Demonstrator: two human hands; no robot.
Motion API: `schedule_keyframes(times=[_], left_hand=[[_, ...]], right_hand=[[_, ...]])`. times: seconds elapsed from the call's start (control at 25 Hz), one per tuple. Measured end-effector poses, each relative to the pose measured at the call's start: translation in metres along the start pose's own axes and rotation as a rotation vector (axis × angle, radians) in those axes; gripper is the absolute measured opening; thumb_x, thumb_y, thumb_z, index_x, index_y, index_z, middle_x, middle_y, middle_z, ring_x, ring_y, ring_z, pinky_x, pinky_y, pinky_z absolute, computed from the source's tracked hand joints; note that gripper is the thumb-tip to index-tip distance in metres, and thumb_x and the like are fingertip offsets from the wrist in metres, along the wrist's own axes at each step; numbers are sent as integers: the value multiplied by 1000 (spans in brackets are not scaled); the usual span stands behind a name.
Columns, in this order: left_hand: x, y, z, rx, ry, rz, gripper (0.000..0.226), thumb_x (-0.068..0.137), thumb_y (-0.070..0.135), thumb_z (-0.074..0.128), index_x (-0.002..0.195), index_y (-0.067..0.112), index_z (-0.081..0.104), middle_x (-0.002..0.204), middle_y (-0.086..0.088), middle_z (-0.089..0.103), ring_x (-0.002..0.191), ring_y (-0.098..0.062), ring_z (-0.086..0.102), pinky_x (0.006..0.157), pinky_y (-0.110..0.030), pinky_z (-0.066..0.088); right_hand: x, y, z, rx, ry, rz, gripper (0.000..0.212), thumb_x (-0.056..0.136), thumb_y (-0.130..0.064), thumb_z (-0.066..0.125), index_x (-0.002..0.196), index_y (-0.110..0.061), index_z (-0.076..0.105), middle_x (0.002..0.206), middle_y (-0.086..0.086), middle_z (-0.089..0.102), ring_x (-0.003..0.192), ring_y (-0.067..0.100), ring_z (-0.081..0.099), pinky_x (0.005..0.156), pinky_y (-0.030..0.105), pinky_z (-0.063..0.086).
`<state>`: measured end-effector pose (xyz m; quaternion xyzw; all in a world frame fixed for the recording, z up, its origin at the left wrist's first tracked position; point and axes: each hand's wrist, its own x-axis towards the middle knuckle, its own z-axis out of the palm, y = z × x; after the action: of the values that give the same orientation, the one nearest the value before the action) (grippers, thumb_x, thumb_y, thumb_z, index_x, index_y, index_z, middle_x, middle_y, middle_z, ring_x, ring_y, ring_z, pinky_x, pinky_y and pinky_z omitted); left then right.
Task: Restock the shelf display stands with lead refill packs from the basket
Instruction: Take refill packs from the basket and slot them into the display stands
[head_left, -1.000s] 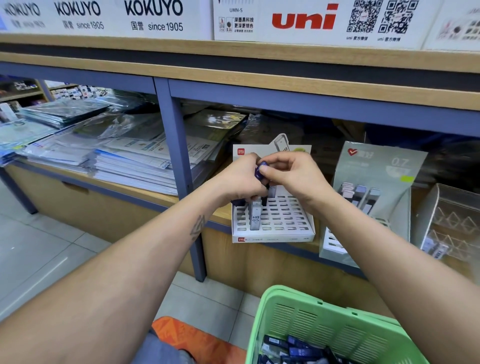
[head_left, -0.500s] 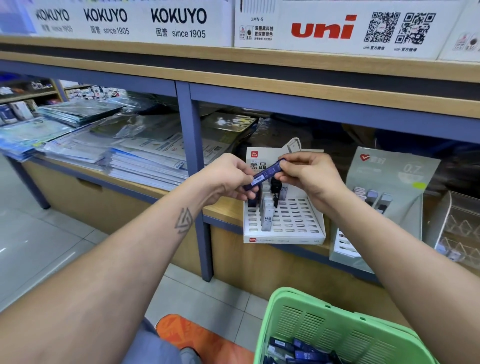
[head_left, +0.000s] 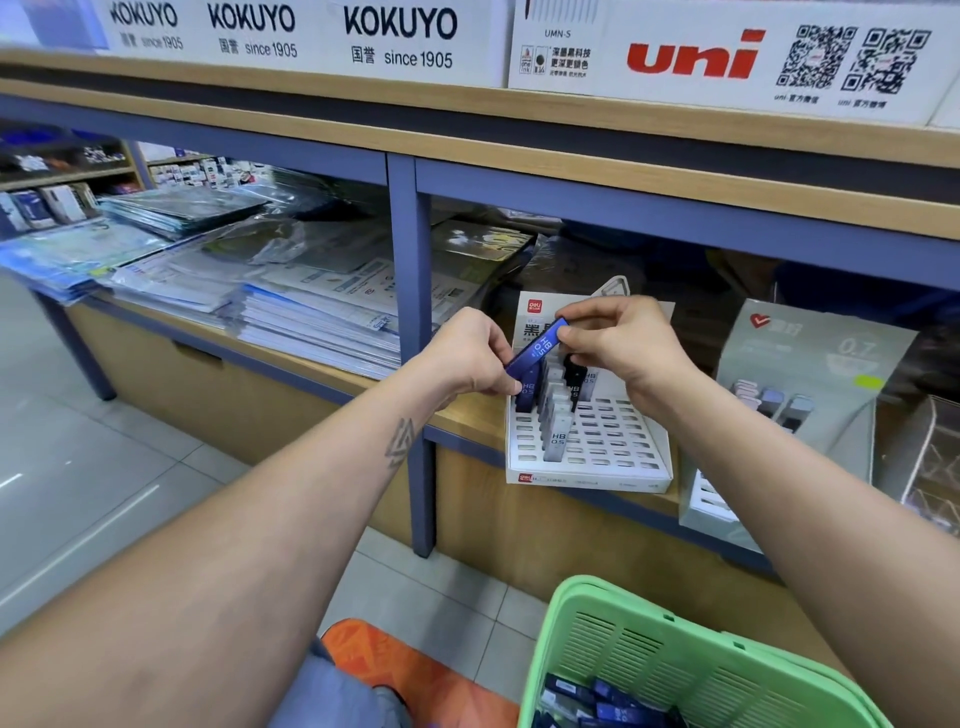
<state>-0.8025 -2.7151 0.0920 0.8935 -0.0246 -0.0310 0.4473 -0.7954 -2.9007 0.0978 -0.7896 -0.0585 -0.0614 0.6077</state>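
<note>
A blue lead refill pack (head_left: 537, 347) marked HB 0.5 hangs slanted above the white slotted display stand (head_left: 618, 457) on the wooden shelf. My left hand (head_left: 467, 358) pinches its lower end and my right hand (head_left: 613, 338) pinches its upper end. In the stand's back rows stand several packs, blue, grey and black; the front grey pack (head_left: 557, 441) reads HB 0.5. The green basket (head_left: 649, 654) at the bottom right holds more dark blue packs (head_left: 597, 704).
A grey 0.7 display stand (head_left: 810, 395) with a few packs sits to the right, and a clear holder (head_left: 930, 462) beyond it. Stacks of plastic-wrapped paper (head_left: 311, 317) fill the shelf left of the blue post (head_left: 410, 312). An upper shelf overhangs.
The blue pack, earlier bunched between both hands, is now drawn out lengthwise between them and tilted up to the right. The view has shifted slightly left.
</note>
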Motion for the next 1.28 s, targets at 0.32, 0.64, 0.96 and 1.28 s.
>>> schedule_keyframes(times=[0.32,0.64,0.96,1.28], left_hand=[[13,-18,30,299,25,-37,11,80,7,75,88,5,67,83,-12,70,73,-28,72,69,-43,64],[17,-23,41,308,-4,-52,14,77,-3,76,80,5,65,82,-12,71,66,-31,73,57,-44,63],[21,-25,44,306,-2,-60,20,75,-7,77,82,7,64,85,-13,70,69,-33,72,59,-43,63],[17,-20,41,280,-33,-66,17,80,-2,77,84,7,63,88,-13,70,73,-32,73,61,-44,63]], right_hand=[[2,0,20,-949,-57,-360,24,93,-18,68,114,-29,74,111,-1,73,103,22,66,86,44,58],[3,11,27,-989,-88,-314,21,88,-15,72,103,-29,71,102,4,71,97,28,66,81,44,58],[3,15,32,-1036,-104,-319,24,86,-9,68,95,-29,78,105,3,68,97,29,64,81,42,57],[-1,10,31,-1053,-132,-306,32,86,-11,60,112,-23,76,110,5,63,102,30,61,81,43,56]])
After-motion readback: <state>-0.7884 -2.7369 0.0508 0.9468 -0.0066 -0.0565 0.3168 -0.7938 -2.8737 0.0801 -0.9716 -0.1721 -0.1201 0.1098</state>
